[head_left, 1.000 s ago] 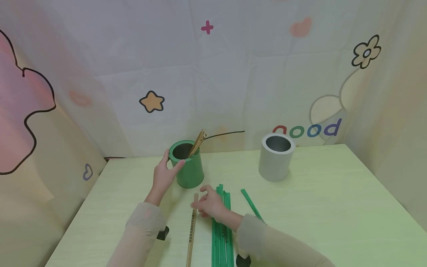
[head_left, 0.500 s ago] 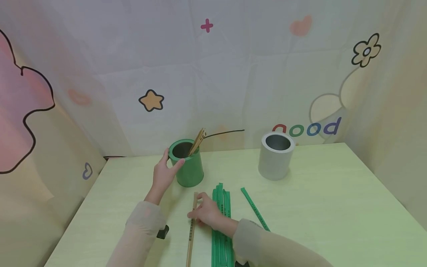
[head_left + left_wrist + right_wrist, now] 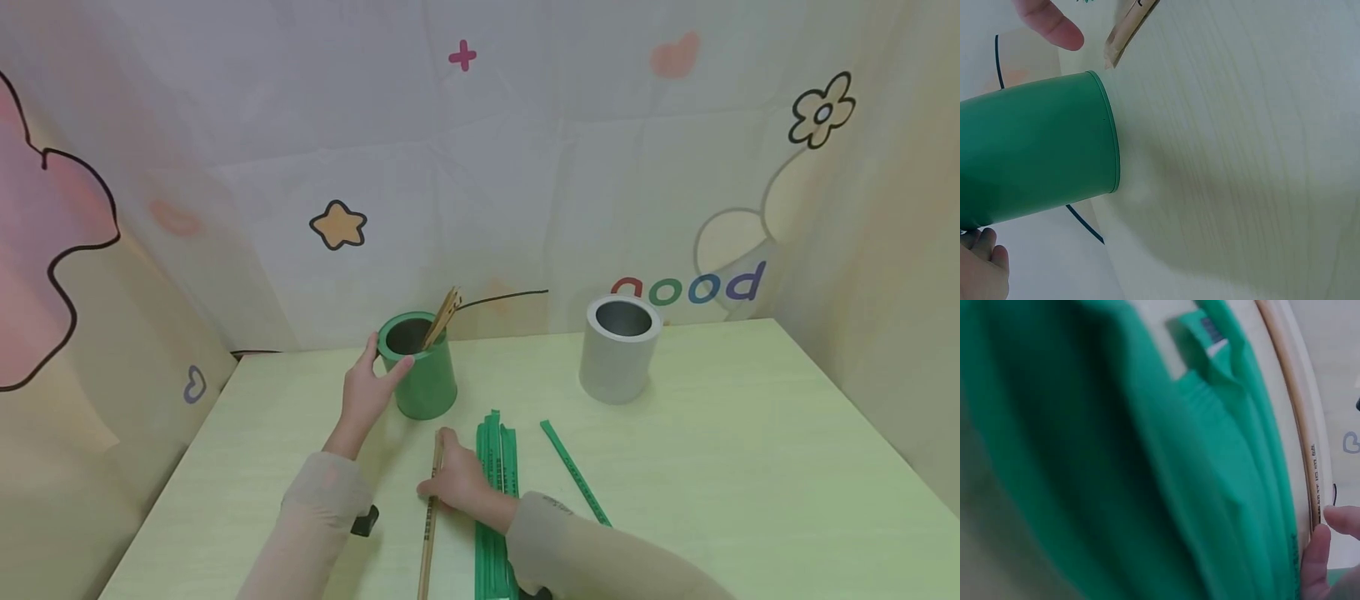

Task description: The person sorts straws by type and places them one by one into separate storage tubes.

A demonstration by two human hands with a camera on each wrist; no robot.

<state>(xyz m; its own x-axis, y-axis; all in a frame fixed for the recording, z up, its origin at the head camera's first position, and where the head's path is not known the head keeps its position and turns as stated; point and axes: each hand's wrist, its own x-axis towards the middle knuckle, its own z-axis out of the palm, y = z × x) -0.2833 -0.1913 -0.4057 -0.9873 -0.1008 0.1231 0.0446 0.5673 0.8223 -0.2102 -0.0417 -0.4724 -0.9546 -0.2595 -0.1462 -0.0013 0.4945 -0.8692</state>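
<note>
My left hand [image 3: 363,396] grips a green cylindrical holder [image 3: 427,387] by its upper side, thumb near the front of the rim and fingers at the left. Several thin brown-wrapped sticks [image 3: 441,321] lean out of its mouth. At my right hand [image 3: 461,481] a long brown packet of wrapped chopsticks [image 3: 427,537] with dark lettering lies on the table, pinched between thumb and fingers near its far end. In the right wrist view the thumb and a finger meet at the packet [image 3: 1300,419]. A bundle of green-wrapped chopsticks [image 3: 492,542] lies under my right forearm.
A white cylindrical holder [image 3: 618,358] stands at the back right, its mouth open upward. One loose green packet [image 3: 573,468] lies aslant right of the bundle. A printed curtain [image 3: 495,192] hangs behind the table [image 3: 750,467].
My right hand has come left and slightly toward me onto the brown packet, its thumb and fingers closing on it. The left hand stays on the green holder.
</note>
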